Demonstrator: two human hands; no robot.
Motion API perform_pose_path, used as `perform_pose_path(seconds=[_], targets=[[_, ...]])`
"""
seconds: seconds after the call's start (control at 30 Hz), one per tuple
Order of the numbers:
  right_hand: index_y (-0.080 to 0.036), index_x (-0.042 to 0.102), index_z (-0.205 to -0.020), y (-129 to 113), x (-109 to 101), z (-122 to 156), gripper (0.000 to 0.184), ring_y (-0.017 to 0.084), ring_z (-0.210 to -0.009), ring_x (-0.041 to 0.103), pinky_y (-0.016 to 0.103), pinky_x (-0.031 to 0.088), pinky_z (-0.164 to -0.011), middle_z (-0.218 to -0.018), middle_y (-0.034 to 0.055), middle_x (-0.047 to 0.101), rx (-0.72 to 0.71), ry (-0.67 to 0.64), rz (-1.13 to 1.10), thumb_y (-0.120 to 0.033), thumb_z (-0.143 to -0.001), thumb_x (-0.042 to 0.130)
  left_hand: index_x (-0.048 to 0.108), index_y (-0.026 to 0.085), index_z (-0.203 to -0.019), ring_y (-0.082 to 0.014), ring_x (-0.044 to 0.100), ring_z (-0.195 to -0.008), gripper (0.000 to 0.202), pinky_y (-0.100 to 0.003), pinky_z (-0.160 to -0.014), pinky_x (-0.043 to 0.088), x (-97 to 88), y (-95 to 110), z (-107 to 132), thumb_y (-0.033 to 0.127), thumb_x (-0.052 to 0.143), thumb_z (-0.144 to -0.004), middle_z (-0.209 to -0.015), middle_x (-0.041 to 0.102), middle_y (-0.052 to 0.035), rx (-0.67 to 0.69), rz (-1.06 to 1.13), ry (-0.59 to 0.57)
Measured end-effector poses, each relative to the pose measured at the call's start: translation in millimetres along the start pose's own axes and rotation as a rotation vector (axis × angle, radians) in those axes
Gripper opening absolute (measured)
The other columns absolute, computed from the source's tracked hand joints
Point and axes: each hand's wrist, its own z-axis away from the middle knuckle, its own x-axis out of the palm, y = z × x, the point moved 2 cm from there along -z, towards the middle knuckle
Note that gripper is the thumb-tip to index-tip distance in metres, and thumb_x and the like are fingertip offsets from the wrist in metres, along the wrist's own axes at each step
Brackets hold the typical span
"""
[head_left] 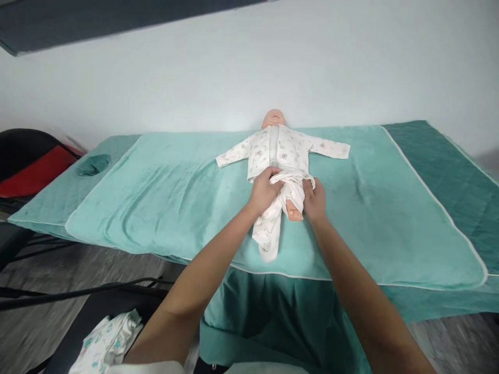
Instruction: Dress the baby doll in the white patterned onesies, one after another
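A baby doll [274,118] lies on its back on a teal towel [163,202], head toward the wall. It wears a white printed sleepsuit [278,150] with both sleeves spread out. My left hand [264,190] is closed on bunched sleepsuit fabric at the doll's waist. My right hand [315,200] grips the fabric at the other hip, beside a bare doll foot [294,212]. One sleepsuit leg [268,236] hangs limp toward the table's near edge.
The towel covers a padded teal table [448,171] with a face hole [92,164] at the left end. A dark chair with a red cushion [31,171] stands at far left. Folded printed cloth [107,343] lies on a dark surface below left.
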Motion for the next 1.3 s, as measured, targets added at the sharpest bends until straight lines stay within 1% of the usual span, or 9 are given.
perform_pose_path(seconds=[0.13,0.33,0.43,0.53,0.63,0.73,0.87,1.1,1.3], targets=[[-0.022,0.042,-0.077,-3.6,3.5,-18.9,0.032,0.014,-0.07,0.043,0.028,0.034,-0.068,-0.07,-0.0032,0.048,-0.073,0.006,0.017,-0.05,-0.092,0.046,0.065,0.018,-0.096,-0.0167,0.061,-0.095,0.019,-0.03,-0.093,0.044,-2.2,-1.3,-7.5,0.017,0.065,-0.077,-0.098,0.068,-0.0018,0.063,-0.048,0.079],[-0.02,0.054,-0.085,-4.7,8.5,-18.7,0.017,0.017,-0.075,0.05,0.031,0.041,-0.073,-0.08,0.0001,0.057,-0.197,-0.047,0.014,-0.038,-0.086,0.054,0.062,0.017,-0.089,-0.0105,0.055,-0.079,0.036,-0.022,-0.074,0.041,-27.4,-13.9,-14.5,0.033,0.084,-0.066,-0.085,0.059,0.003,-0.157,0.361,-0.159],[-0.02,0.06,-0.095,-17.7,7.1,-17.8,0.016,0.021,-0.091,0.057,0.036,0.044,-0.085,-0.096,0.0049,0.063,-0.385,-0.135,-0.002,-0.032,-0.085,0.057,0.062,0.017,-0.089,-0.0098,0.054,-0.073,0.043,-0.021,-0.067,0.041,-33.6,-24.1,-11.0,0.037,0.089,-0.061,-0.082,0.06,0.003,-0.228,0.545,-0.143],[-0.021,0.063,-0.103,-49.0,9.6,-30.7,0.022,0.023,-0.099,0.059,0.036,0.044,-0.088,-0.106,0.0065,0.066,-0.443,-0.445,0.052,-0.039,-0.089,0.061,0.062,0.018,-0.089,-0.0106,0.055,-0.069,0.045,-0.022,-0.064,0.042,-33.5,-31.8,-7.4,0.039,0.089,-0.06,-0.079,0.061,0.0026,-0.24,0.642,-0.047],[-0.021,0.063,-0.091,-80.5,25.6,-48.8,0.029,0.017,-0.076,0.056,0.031,0.039,-0.07,-0.086,0.0007,0.064,-0.277,-0.905,0.245,-0.05,-0.088,0.066,0.062,0.019,-0.088,-0.0114,0.056,-0.068,0.045,-0.022,-0.065,0.044,-31.9,-36.8,-5.8,0.043,0.089,-0.061,-0.079,0.063,0.0019,-0.217,0.691,0.042],[-0.019,0.054,-0.074,-93.1,46.5,-61.9,0.042,0.013,-0.066,0.047,0.028,0.03,-0.062,-0.071,-0.0018,0.053,-0.209,-1.037,0.261,-0.056,-0.081,0.072,0.062,0.019,-0.085,-0.0108,0.056,-0.07,0.043,-0.022,-0.066,0.044,-32.1,-41.0,-4.8,0.042,0.09,-0.062,-0.079,0.063,0.0022,-0.182,0.693,0.122],[-0.018,0.052,-0.073,-76.2,61.0,-64.1,0.041,0.012,-0.067,0.044,0.026,0.03,-0.06,-0.071,-0.0024,0.048,-0.089,-1.063,0.022,-0.051,-0.08,0.074,0.064,0.018,-0.086,-0.0086,0.051,-0.066,0.04,-0.02,-0.062,0.04,-34.3,-43.0,-2.3,0.046,0.087,-0.069,-0.074,0.058,0.0032,-0.177,0.62,0.141],[-0.02,0.049,-0.078,-58.7,53.1,-61.7,0.031,0.012,-0.065,0.046,0.024,0.036,-0.06,-0.071,-0.0036,0.05,0.221,-0.719,-0.369,-0.04,-0.08,0.073,0.065,0.02,-0.115,-0.0169,0.062,-0.087,0.071,-0.025,-0.074,0.048,-31.1,-38.3,2.5,0.041,0.096,-0.055,-0.103,0.068,-0.0031,-0.254,0.551,-0.129],[-0.019,0.058,-0.083,-71.9,52.9,-62.9,0.032,0.013,-0.07,0.051,0.024,0.04,-0.062,-0.078,-0.0015,0.058,0.057,-0.934,-0.199,-0.045,-0.077,0.077,0.058,0.02,-0.09,-0.0118,0.056,-0.066,0.045,-0.025,-0.063,0.047,-30.8,-43.7,3.9,0.044,0.088,-0.066,-0.078,0.061,0.0022,-0.307,0.708,0.072]])
